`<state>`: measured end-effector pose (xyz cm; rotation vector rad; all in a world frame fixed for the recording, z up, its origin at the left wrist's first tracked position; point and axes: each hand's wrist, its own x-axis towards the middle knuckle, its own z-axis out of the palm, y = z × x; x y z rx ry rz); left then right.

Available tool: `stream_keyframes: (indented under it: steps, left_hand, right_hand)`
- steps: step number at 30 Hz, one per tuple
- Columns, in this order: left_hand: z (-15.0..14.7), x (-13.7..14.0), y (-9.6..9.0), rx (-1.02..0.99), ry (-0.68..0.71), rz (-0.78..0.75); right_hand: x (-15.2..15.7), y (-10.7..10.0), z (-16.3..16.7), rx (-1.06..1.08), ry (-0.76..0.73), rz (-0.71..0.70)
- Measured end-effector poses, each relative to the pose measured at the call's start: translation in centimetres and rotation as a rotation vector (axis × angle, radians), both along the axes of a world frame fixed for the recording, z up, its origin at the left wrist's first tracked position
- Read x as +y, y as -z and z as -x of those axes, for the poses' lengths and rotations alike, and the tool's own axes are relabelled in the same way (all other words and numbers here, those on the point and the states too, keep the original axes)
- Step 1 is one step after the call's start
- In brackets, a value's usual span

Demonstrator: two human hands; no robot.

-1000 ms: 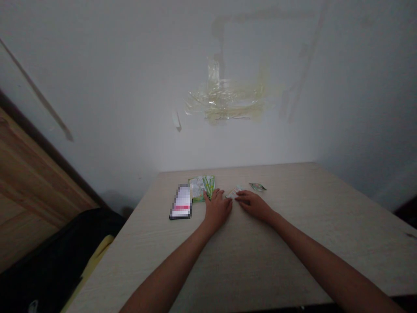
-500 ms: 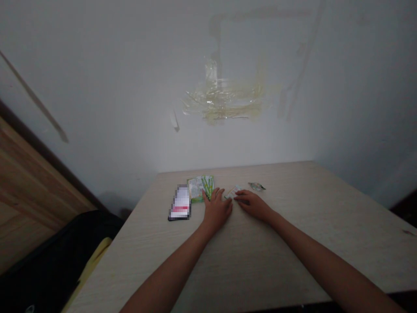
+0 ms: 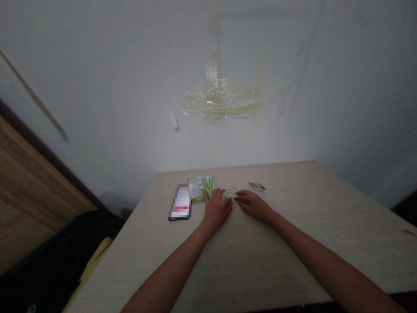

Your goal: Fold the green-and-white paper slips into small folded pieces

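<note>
My left hand [image 3: 216,209] rests palm-down on the table, fingers spread. Its thumb lies at the edge of a green-and-white printed stack [image 3: 197,189], and its outer fingers come up to the left edge of a small white-and-green printed packet [image 3: 233,191]. My right hand [image 3: 256,205] has its thumb and fingertips closed on that packet's right edge. The packet lies flat on the table between both hands, partly covered by fingers. Beyond my right hand sits a small, dark-patterned, crumpled wrapper [image 3: 257,186], untouched.
A phone [image 3: 180,203] with a blurred-out screen lies left of the stack on the pale wooden table [image 3: 146,256]. Behind the table rises a grey wall [image 3: 130,87] bearing strips of clear tape [image 3: 224,102]. A black bag [image 3: 58,256] and yellow cloth [image 3: 94,261] are at the lower left.
Hardly anything differs. Both hands keep their places, and the small packet between them shows only a very slight shift.
</note>
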<state>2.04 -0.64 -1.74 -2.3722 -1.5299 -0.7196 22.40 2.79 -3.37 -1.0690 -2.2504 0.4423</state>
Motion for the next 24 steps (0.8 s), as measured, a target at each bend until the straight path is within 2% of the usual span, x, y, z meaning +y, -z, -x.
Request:
stream_keyframes:
  steps: [10,17,24]
  left_hand:
    - [0.26,0.22,-0.13,-0.030,-0.110,0.041]
    - [0.46,-0.19,-0.46,-0.005,-0.052,-0.002]
    - [0.31,-0.05,-0.51,-0.032,-0.078,0.025]
  right_hand:
    - [-0.09,-0.16,-0.03,0.009,0.000,0.004]
    - [-0.06,-0.15,-0.09,0.013,0.004,0.025]
    - [-0.21,-0.19,-0.06,-0.001,-0.001,0.009]
